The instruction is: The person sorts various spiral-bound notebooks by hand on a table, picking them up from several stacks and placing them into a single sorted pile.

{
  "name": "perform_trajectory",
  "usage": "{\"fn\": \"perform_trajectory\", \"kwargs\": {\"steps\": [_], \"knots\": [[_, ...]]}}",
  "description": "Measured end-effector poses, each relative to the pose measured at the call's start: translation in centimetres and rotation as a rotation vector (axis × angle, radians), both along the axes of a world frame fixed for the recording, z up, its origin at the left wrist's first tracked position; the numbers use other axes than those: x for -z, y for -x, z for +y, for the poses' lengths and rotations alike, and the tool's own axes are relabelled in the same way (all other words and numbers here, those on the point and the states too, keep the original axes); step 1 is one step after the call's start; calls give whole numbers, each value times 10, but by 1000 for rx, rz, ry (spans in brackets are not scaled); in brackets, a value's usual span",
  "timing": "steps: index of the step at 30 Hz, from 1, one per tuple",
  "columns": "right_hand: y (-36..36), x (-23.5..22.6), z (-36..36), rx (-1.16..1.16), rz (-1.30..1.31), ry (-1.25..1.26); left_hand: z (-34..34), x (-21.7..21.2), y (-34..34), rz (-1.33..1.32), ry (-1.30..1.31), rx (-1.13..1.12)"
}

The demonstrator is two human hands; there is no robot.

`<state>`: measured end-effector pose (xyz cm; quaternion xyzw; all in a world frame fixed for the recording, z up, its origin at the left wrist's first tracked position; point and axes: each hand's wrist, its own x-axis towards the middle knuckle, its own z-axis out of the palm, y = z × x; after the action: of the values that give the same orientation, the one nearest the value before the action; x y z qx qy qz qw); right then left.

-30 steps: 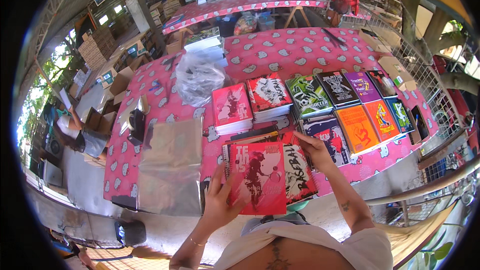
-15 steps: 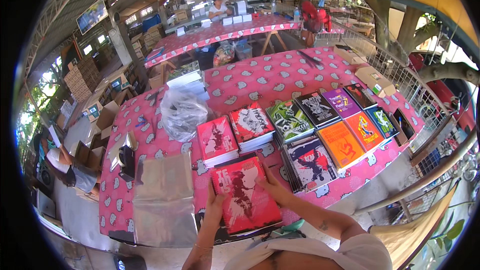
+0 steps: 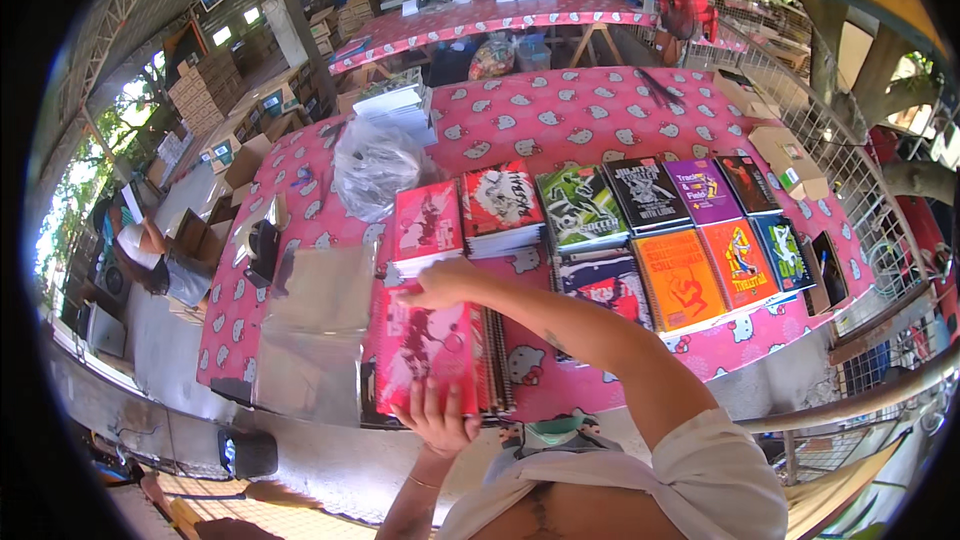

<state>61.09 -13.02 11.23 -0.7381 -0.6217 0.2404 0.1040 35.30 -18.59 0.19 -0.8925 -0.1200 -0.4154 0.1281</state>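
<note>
A red spiral notebook [image 3: 425, 350] lies on a small stack at the near edge of the pink table [image 3: 560, 120]. My left hand [image 3: 437, 418] grips its near edge from below. My right hand [image 3: 440, 285] reaches across from the right and rests on the notebook's far edge, fingers closed over it. Just beyond my right hand stands a stack of red notebooks [image 3: 428, 225], with a red-and-white stack [image 3: 500, 202] beside it.
Clear plastic sleeves [image 3: 315, 325] lie left of the notebook. A crumpled plastic bag [image 3: 372, 165] sits behind them. Rows of coloured notebook stacks [image 3: 690, 240] fill the right side. A wire fence [image 3: 850, 170] borders the right. A person [image 3: 135, 245] crouches far left.
The red notebook has gone from held up in front of me to lying at the table's near edge, further left. My right hand has crossed over to its far edge.
</note>
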Motion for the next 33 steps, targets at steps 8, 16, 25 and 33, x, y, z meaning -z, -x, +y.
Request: {"fn": "perform_trajectory", "kwargs": {"steps": [8,16,25,33], "knots": [[-194,10,-132,736,-15,-333,-83,-128,-103,-313,434,157],[-284,91,-233,715,-441,-311,-42,-9,-374,270,932,-282],[-270,-6,-282,779,394,-1418,-9,-135,-320,-441,898,24],[-42,-89,-230,649,584,-1301,-7,-290,-47,-897,719,403]]}}
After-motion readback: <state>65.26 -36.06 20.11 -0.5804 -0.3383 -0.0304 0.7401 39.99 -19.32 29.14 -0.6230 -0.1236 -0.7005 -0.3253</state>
